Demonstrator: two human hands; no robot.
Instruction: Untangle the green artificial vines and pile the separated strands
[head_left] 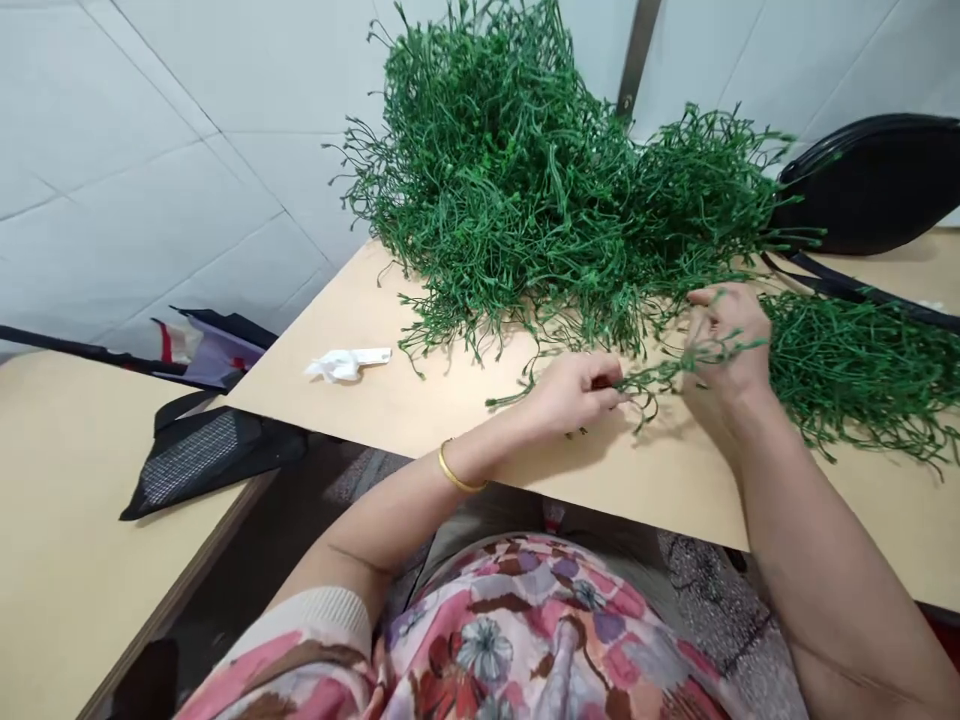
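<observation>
Low over the table, my left hand [574,390] is closed round a green plastic plant stem [651,378], whose thin strands run on toward the other hand. My right hand [727,335] is closed too, its fingers wrapped round more of these green strands, with tips poking out past the thumb side. Behind both hands rises a big tangled heap of green plastic plant stems [517,190]. A second, flatter pile of green stems [862,365] lies just right of my right hand. Strands overlap between my hands, so their ends are partly hidden.
A crumpled white tissue [345,363] lies on the tan table [420,420] at left. A black bag [877,180] with a strap stands at the back right. At far left, a black mesh pouch [195,455] rests on another table across a gap. A tiled wall closes the back.
</observation>
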